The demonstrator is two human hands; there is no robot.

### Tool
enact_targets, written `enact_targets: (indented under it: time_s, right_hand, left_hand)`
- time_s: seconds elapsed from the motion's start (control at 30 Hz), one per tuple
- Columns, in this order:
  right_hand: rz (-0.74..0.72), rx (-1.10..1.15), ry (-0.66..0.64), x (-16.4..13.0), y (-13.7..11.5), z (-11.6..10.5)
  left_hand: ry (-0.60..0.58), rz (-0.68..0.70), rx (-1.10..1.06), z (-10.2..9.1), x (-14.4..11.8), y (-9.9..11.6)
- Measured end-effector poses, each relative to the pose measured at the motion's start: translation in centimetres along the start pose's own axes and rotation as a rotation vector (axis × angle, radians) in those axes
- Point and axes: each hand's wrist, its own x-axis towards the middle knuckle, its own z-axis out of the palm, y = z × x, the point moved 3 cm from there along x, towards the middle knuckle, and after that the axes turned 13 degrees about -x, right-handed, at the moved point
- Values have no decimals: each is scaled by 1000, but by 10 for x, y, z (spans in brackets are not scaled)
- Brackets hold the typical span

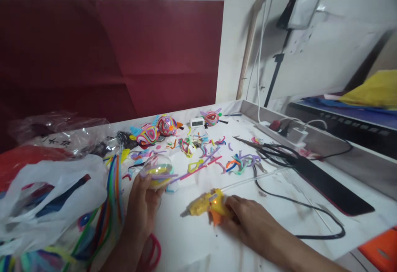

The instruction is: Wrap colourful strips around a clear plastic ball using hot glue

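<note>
My left hand (144,205) is closed around a clear plastic ball (159,165) with yellow and purple pipe cleaner strips on its lower part. My right hand (248,218) grips the handle end of a yellow hot glue gun (206,203), whose nozzle points left toward the ball but stays apart from it. An orange trigger shows under the gun's body, and a clear glue stick (245,182) sticks out behind. Beyond the ball, a pink pipe cleaner (198,168) lies among scattered coloured offcuts (243,162).
Finished balls covered in coloured pipe cleaners (167,125) stand at the back beside a small white digital clock (197,122). Plastic bags (52,193) and pipe cleaner bundles (114,185) crowd the left. Right are scissors (248,141), a black cable (310,237) and a power strip (279,133).
</note>
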Motion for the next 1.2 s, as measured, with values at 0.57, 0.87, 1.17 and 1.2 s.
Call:
enact_targets:
  time_s: [0.57, 0.87, 1.17, 1.2]
  right_hand:
    - [-103, 1247, 284, 32, 6, -73]
    - [-232, 1238, 441, 54, -6, -63]
    - [-179, 1024, 498, 55, 0, -48]
    - [-182, 994, 520, 54, -2, -48]
  left_hand:
    - [174, 8, -63, -23, 12, 7]
    - [217, -31, -74, -24, 12, 8]
    - [124, -81, -127, -24, 9, 6]
    - [115, -82, -159, -25, 8, 6]
